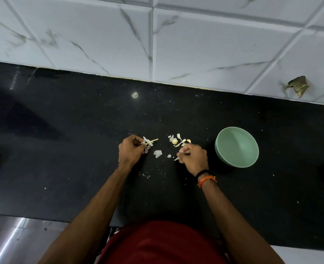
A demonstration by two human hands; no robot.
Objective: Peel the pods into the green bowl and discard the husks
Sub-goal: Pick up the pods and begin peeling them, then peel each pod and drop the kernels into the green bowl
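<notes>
**Handling Notes: Peeling Pods at the Worktop**

Black stone worktop [62,149] runs below a white marbled tile wall [195,44]; all work takes place at its centre.

1. Green bowl [251,162]: stands upright just right of the right hand and appears to hold nothing. Probably rigid and stable enough to drop peeled pieces into.
2. Left hand [129,151]: fingers curled round a stalk with papery husk [148,142] attached. The stalk looks stiff; grip it there, not by the skin.
3. Right hand [194,158]: pinches a thin pale sliver [177,158]; whether pod or husk cannot be told.
4. Loose pods [179,141]: a small cluster between the hands, towards the wall. Likely light, firm and smooth; pinch across the widest part.
5. Husk scraps [157,153]: scattered between the hands. Judged weightless and brittle; gather by sweeping, since single flakes may tear or drift.
</notes>
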